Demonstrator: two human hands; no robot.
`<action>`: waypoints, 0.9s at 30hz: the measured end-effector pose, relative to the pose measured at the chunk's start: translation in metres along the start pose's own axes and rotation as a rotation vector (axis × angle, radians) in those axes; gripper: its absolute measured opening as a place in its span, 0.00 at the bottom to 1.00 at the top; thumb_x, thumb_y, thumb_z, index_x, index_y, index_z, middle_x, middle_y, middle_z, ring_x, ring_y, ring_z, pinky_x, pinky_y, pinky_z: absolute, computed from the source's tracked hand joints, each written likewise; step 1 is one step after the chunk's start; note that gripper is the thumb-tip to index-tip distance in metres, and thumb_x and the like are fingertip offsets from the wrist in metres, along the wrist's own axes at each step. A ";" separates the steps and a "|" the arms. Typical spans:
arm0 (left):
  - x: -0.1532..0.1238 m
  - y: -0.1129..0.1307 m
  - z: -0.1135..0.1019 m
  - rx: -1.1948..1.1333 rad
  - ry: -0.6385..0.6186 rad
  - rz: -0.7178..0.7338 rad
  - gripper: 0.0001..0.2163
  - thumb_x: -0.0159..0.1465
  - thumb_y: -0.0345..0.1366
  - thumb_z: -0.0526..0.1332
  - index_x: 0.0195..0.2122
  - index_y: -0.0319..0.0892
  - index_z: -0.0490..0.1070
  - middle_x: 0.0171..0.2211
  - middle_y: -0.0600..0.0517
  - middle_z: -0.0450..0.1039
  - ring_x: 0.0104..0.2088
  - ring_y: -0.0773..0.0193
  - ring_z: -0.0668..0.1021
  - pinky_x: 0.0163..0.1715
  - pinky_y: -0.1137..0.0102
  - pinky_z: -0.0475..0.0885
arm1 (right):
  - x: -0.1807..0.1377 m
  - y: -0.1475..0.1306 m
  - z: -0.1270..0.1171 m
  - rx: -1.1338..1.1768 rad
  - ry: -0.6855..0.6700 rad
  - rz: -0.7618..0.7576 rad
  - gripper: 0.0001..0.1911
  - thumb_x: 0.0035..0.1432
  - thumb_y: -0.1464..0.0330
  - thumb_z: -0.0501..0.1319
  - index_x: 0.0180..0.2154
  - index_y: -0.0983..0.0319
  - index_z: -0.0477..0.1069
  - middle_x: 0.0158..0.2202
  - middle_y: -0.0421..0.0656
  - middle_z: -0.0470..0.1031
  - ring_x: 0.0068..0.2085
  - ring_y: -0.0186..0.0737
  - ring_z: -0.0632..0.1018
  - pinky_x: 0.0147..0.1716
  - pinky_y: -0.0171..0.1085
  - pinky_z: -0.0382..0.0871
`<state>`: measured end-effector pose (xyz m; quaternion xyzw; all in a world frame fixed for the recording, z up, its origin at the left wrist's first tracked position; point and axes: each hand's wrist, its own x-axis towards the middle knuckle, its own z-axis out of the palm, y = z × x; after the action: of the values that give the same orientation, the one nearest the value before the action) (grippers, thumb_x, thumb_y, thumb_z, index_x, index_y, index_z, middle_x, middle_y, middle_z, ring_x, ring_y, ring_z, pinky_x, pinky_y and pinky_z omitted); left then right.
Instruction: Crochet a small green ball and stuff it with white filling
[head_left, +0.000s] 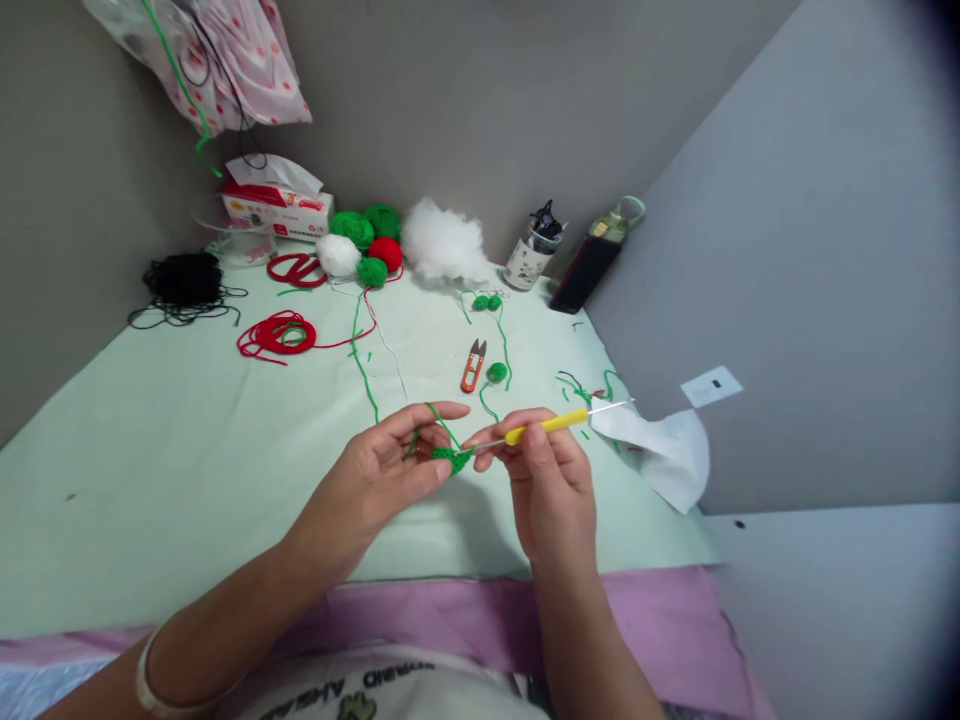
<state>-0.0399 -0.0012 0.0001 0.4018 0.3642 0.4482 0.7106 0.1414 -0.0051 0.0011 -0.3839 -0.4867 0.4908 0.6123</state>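
My left hand pinches a small green crochet piece between thumb and fingers, above the front of the table. Green yarn runs over its raised index finger down to the piece. My right hand grips a crochet hook by its yellow handle. The hook's metal end reaches left to the green piece; whether it sits inside a stitch I cannot tell. Just beyond my hands lie orange thread snips and a small green crocheted ball with a yarn tail.
Along the back stand a tissue pack, yarn balls, white stuffing, a pen cup and a bottle. Red scissors, red yarn and black yarn lie left. White paper with scraps lies right.
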 end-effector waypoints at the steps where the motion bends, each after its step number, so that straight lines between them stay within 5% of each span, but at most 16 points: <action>1: 0.000 0.000 0.000 0.016 0.013 0.008 0.16 0.63 0.37 0.73 0.53 0.54 0.83 0.37 0.54 0.73 0.41 0.63 0.75 0.46 0.70 0.71 | -0.002 0.000 0.000 -0.043 -0.001 -0.037 0.13 0.73 0.60 0.60 0.39 0.59 0.77 0.33 0.42 0.84 0.31 0.38 0.83 0.35 0.39 0.80; 10: -0.004 0.000 0.001 0.156 0.127 0.085 0.16 0.63 0.33 0.71 0.52 0.55 0.83 0.36 0.55 0.74 0.42 0.62 0.75 0.49 0.69 0.69 | -0.023 -0.001 0.004 -0.500 0.002 -0.441 0.13 0.74 0.71 0.56 0.50 0.55 0.78 0.42 0.42 0.85 0.37 0.38 0.85 0.39 0.40 0.80; 18: -0.004 0.004 0.002 0.154 0.105 0.067 0.16 0.62 0.32 0.71 0.51 0.53 0.83 0.37 0.54 0.74 0.43 0.62 0.76 0.47 0.70 0.71 | -0.020 0.000 0.002 -0.390 0.017 -0.387 0.12 0.74 0.73 0.55 0.47 0.56 0.77 0.41 0.41 0.85 0.35 0.36 0.85 0.37 0.38 0.82; 23: -0.006 0.002 0.010 0.176 0.185 0.077 0.16 0.60 0.32 0.73 0.49 0.51 0.84 0.35 0.54 0.74 0.41 0.61 0.77 0.44 0.69 0.72 | -0.021 0.005 0.000 -0.712 -0.116 -0.666 0.16 0.73 0.73 0.55 0.57 0.56 0.73 0.44 0.47 0.85 0.41 0.43 0.85 0.38 0.44 0.82; 27: -0.004 0.001 0.014 -0.087 0.111 -0.004 0.23 0.56 0.34 0.77 0.54 0.49 0.81 0.33 0.55 0.75 0.38 0.63 0.77 0.44 0.69 0.73 | -0.020 0.012 -0.002 -1.017 -0.100 -0.904 0.21 0.67 0.77 0.63 0.57 0.53 0.76 0.44 0.47 0.84 0.44 0.44 0.84 0.42 0.43 0.81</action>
<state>-0.0290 -0.0079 0.0069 0.3443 0.3839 0.4839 0.7070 0.1393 -0.0216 -0.0150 -0.3597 -0.7972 -0.0855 0.4773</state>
